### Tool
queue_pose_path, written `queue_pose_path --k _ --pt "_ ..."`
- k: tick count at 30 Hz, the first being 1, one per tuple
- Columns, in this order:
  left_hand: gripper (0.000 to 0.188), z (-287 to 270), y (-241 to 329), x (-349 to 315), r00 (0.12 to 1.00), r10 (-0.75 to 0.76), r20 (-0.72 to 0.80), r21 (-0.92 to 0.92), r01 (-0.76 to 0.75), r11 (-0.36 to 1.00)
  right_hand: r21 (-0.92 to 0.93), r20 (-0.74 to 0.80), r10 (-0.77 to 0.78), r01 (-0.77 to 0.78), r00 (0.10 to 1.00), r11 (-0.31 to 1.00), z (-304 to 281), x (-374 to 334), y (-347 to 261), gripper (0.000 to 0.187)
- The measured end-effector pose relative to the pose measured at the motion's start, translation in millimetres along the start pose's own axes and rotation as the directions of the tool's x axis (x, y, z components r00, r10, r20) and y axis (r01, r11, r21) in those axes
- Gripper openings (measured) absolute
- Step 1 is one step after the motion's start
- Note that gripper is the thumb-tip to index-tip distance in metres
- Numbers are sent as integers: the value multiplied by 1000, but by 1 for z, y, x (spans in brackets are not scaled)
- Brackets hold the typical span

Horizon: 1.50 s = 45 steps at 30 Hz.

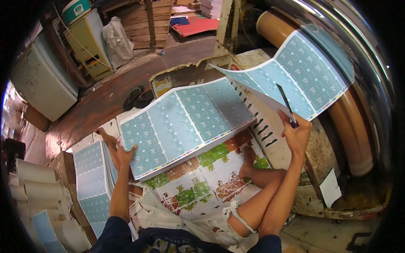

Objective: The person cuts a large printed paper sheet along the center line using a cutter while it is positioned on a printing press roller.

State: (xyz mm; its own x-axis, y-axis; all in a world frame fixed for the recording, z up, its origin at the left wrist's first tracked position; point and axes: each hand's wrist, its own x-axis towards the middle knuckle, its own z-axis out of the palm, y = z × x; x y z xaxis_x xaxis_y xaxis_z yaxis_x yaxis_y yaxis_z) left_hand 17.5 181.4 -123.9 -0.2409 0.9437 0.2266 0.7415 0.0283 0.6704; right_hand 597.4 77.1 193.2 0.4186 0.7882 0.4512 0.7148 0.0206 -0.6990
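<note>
My left hand [125, 155] rests at the left edge of a thick stack of printed teal sheets [168, 122], thumb on top and spread apart from the fingers. In front of the roller, my right hand [296, 133] is closed round the dark handle of a knife [285, 100], its long dark blade pointing up and away. Behind the blade, a printed teal sheet [312, 71] runs from the roller [354, 135] down toward the stack. Its near left end curls up, with the pale underside showing. My right fingertips are close to this sheet's lower edge; contact is unclear.
A second stack of printed sheets [90, 185] stands at my left, beside pale paper rolls [38, 173]. The shiny machine cylinder [373, 55] curves along the right. My bare legs are folded on a patterned floor covering [198, 181]. Dark sandals [139, 98] lie beyond the stack.
</note>
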Motion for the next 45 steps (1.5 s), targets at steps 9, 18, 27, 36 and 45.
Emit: queue_pose_path --k 9,18,27,36,45 --pt "99 67 208 -73 702 454 549 -20 -531 847 120 356 97 -148 930 982 -13 2 -22 31" --pt "96 100 273 -61 605 327 726 283 -696 660 124 534 90 -183 841 975 -27 -3 -55 41" --pt "68 -6 410 -93 513 215 831 -430 838 -336 348 776 -402 202 486 915 -7 -24 -51 27" --pt "38 -16 272 -96 753 -95 652 -690 640 338 189 883 -15 -326 469 926 -32 23 -47 31" --pt "49 -47 212 -103 891 8 453 -708 355 611 376 -460 310 -133 832 917 -169 130 122 31"
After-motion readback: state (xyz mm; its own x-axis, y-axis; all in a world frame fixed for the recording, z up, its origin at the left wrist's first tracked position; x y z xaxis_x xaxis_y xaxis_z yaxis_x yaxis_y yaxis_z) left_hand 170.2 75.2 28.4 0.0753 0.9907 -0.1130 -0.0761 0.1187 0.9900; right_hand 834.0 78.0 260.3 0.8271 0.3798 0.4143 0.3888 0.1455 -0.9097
